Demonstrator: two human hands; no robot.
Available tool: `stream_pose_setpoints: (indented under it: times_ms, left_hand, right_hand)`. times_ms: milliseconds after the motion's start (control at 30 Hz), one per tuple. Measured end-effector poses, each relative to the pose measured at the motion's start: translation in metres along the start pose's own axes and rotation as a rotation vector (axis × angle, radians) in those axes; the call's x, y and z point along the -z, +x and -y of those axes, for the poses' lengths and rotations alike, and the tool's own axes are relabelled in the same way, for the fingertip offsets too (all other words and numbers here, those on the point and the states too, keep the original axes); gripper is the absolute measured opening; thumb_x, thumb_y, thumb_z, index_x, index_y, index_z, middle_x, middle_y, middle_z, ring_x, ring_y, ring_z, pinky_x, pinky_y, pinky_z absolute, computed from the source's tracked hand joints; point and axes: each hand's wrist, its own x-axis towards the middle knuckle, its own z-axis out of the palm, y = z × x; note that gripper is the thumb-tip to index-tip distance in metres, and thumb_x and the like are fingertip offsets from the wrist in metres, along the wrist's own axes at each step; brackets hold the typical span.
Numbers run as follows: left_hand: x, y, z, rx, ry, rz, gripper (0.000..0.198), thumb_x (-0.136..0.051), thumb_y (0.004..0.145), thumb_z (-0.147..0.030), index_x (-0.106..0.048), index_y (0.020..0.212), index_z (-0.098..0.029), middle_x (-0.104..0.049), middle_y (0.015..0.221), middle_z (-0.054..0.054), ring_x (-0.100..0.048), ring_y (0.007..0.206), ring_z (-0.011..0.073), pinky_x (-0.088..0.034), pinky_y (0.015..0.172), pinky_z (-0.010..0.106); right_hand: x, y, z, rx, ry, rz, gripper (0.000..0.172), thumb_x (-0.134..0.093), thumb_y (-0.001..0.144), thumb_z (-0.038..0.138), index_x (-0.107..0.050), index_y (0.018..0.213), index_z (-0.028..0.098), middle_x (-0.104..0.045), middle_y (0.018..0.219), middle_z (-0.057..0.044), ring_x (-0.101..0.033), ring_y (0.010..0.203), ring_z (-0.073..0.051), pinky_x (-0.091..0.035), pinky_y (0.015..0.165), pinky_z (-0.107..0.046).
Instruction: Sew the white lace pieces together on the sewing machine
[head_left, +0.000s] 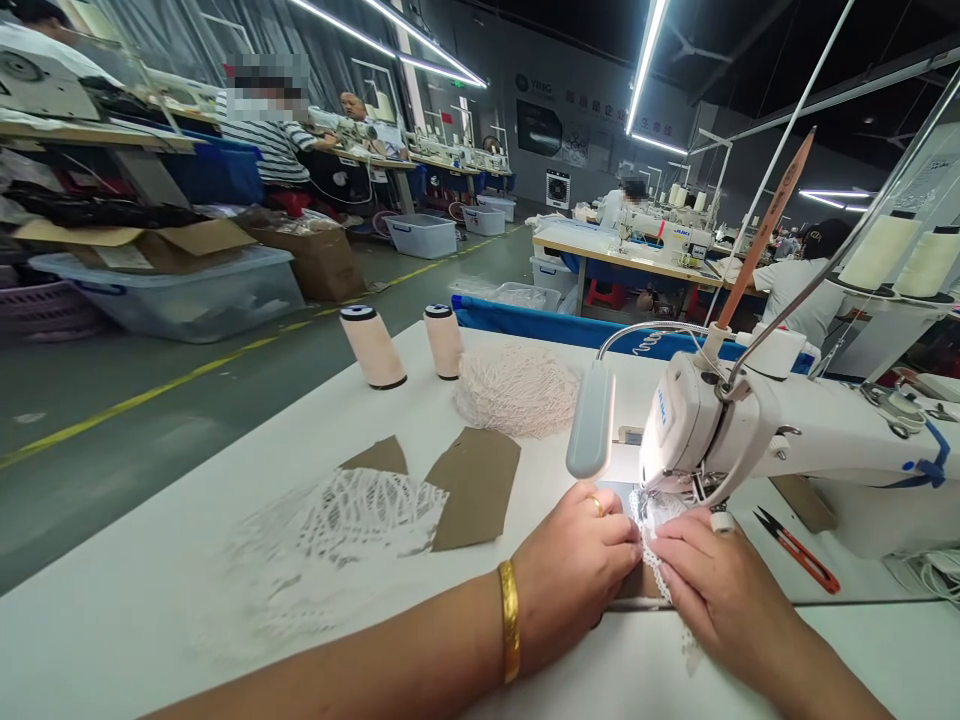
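My left hand (pixel 574 565), with a gold bangle at the wrist and a ring, lies curled on a narrow strip of white lace (pixel 654 540), pressing it to the table. My right hand (pixel 712 590) lies flat beside it, fingers stretched along the lace. Both sit just in front of the needle area of a white sewing machine (pixel 750 430). The lace runs from under the presser foot back between my hands.
A pile of white lace mesh (pixel 352 520) and brown card patterns (pixel 472 485) lie left on the white table (pixel 150 610). Two thread cones (pixel 373 347) and a pink lace heap (pixel 517 390) stand behind. Red snips (pixel 799 550) lie right. Other people work at far tables.
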Motion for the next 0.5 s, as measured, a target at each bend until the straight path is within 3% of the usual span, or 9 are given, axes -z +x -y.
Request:
stream_pose_setpoints:
  times_ms: [133,500]
  left_hand:
    - [-0.001,0.001,0.002,0.011,0.014,0.004,0.017,-0.060,0.092,-0.009,-0.072,0.093,-0.020,-0.075,0.088,0.002,-0.058,0.084,0.0219,-0.040,0.080,0.041]
    - [0.001,0.013,0.009,0.055,0.116,0.025,0.025,-0.054,0.095,-0.007,-0.074,0.087,-0.020,-0.074,0.081,0.004,-0.062,0.083,0.0225,-0.044,0.080,0.040]
  right_hand:
    - [0.000,0.002,-0.001,-0.025,-0.017,0.002,0.023,-0.048,0.102,0.012,-0.067,0.107,0.024,-0.071,0.103,-0.008,-0.062,0.094,-0.026,-0.051,0.076,-0.037]
    - [-0.013,-0.001,-0.014,-0.100,-0.114,-0.014,0.034,-0.047,0.105,0.020,-0.068,0.131,0.023,-0.073,0.126,-0.011,-0.067,0.108,-0.029,-0.059,0.087,-0.043]
